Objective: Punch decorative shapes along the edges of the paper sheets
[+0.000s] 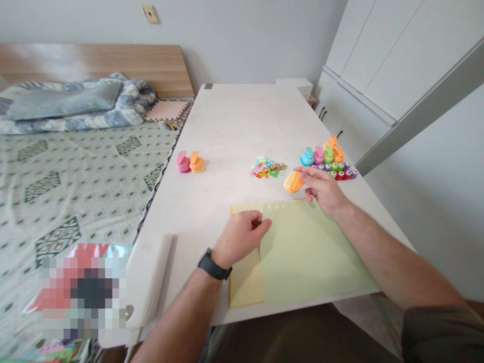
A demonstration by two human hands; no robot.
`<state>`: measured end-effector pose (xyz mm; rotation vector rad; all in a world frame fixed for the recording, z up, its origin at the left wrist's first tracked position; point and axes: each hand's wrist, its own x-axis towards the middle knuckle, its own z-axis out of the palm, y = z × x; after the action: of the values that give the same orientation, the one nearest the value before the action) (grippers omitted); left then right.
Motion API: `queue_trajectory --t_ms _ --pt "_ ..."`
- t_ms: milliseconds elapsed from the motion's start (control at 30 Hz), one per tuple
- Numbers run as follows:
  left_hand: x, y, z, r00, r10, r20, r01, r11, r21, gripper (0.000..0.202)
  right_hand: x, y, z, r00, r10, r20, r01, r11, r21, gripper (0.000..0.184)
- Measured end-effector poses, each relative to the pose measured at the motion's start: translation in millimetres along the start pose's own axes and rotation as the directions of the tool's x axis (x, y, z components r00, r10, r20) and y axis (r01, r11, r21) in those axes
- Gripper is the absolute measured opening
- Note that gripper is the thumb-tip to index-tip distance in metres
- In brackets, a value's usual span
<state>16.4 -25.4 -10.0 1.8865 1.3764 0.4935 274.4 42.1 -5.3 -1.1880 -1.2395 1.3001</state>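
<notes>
My right hand grips an orange craft punch between thumb and fingers, raised just past the far edge of the paper. A light green sheet lies over a yellow sheet, whose left strip shows. Small pale holes appear along the green sheet's far edge. Over the sheets' left side is my left hand, fingers curled in, thumb above the green sheet's edge; I see nothing in it. Beyond the paper lies a pile of colourful paper cutouts.
At the table's right stand several coloured punches and rows of smaller punches. A pink punch and another orange punch sit at left. A long white device lies at the near left edge, beside a bed.
</notes>
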Motion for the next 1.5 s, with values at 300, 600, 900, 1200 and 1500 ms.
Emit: queue_trajectory --t_ms 300,600,900,1200,1500 --pt "-5.0 16.2 -7.7 0.954 0.282 0.106 -0.28 0.96 -0.032 0.032 2.2 4.4 -2.2 0.999 -0.016 -0.049 0.016 1.0 0.013 0.042" --pt "-6.7 18.8 -4.7 0.923 0.34 0.18 -0.338 0.94 -0.043 0.031 -6.6 -5.3 3.0 0.972 0.049 0.231 -0.078 0.99 0.115 0.041" --pt "-4.5 13.8 -0.1 0.912 0.354 0.209 -0.358 0.933 -0.019 0.033 -4.3 -1.5 9.9 0.85 0.25 0.463 -0.276 0.961 -0.012 0.042" --pt "-4.4 11.6 0.8 0.909 0.367 0.198 -0.371 0.928 -0.018 0.035 12.2 -0.7 9.9 0.997 -0.006 0.077 -0.003 0.994 0.111 0.037" --pt "-5.3 12.2 -0.5 0.946 0.306 0.108 -0.305 0.952 -0.029 0.033 15.1 -0.8 16.6 0.99 -0.004 0.14 0.01 0.999 -0.04 0.039"
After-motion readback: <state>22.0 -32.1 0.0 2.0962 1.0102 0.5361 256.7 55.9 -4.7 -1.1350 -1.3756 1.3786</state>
